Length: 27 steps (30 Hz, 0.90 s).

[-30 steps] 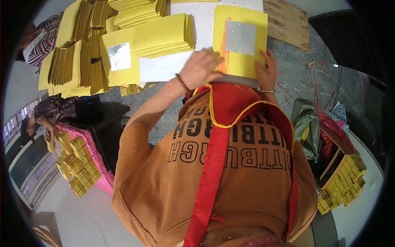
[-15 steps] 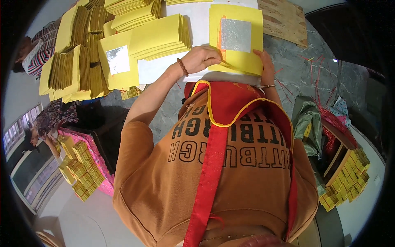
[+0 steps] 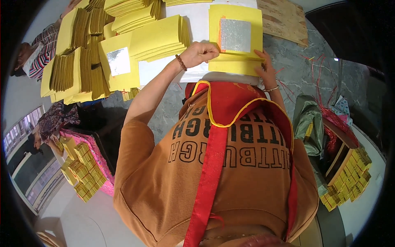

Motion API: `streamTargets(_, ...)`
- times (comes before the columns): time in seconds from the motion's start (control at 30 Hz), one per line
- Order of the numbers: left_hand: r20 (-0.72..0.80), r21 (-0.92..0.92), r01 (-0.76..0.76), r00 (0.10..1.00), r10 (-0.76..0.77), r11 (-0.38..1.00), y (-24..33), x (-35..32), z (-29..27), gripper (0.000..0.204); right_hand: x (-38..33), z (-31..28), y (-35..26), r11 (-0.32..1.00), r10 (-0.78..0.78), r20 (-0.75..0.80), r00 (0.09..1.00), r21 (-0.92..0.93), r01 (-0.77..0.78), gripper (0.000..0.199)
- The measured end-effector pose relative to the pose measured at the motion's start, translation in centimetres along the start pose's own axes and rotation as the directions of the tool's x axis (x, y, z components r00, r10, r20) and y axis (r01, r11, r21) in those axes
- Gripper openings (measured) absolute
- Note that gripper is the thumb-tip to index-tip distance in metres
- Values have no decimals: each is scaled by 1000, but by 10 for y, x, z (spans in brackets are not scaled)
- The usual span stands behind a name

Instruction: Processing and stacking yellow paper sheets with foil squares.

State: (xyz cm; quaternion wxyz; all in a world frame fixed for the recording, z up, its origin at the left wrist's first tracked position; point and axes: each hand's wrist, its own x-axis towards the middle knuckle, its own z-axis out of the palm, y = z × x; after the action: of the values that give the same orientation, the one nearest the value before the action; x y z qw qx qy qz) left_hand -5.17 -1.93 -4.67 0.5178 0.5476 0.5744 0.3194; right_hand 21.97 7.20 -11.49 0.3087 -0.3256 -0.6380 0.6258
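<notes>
Yellow paper fills most of what lies before you: a sheet with a silver foil square (image 3: 235, 35) tops a short stack of yellow sheets (image 3: 234, 66) on the grey marbled counter (image 3: 296, 61), straight ahead of your chest. Your left hand (image 3: 201, 52) is curled nearly closed, fingers bent in at the left edge of that top sheet, beside the thin orange strip along the foil; it seems to pinch the paper's edge, though the exact grip is hidden by the knuckles. A beaded bracelet (image 3: 180, 62) circles that wrist. Your right hand (image 3: 265, 68) lies open and flat, fingers spread and pressing on the lower right corner of the stack, with a thin bangle (image 3: 271, 88) on its wrist.

Under the stack lies a white sheet (image 3: 197, 24) that reaches up and left. To your left sits another foil-faced yellow sheet (image 3: 119, 61), with fanned bundles of yellow paper (image 3: 160, 35) just beside it and folded bundles (image 3: 78, 70) farther left. A brown woven mat (image 3: 284, 18) lies beyond the stack to the right. Red strings (image 3: 317, 61) are scattered on the counter at right. Another person in a striped sleeve (image 3: 41, 49) sits at far left.
</notes>
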Motion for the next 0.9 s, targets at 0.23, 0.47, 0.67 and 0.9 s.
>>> streamTargets(0.23,-7,-48,4,1000,-4,999,-7,-2,3,17,6,0,-3,984,6,-13,1000,-178,-8,51)
streamTargets(0.47,34,-48,49,998,-48,998,-7,-2,0,16,9,-4,10,988,-32,-28,999,-152,28,45)
streamTargets(0.67,7,174,-67,998,67,982,8,-8,7,18,9,-2,1,976,-40,-19,999,-217,35,43)
streamTargets(0.9,275,779,-459,862,425,427,16,-15,17,45,11,3,-6,985,75,-131,989,-147,-94,33)
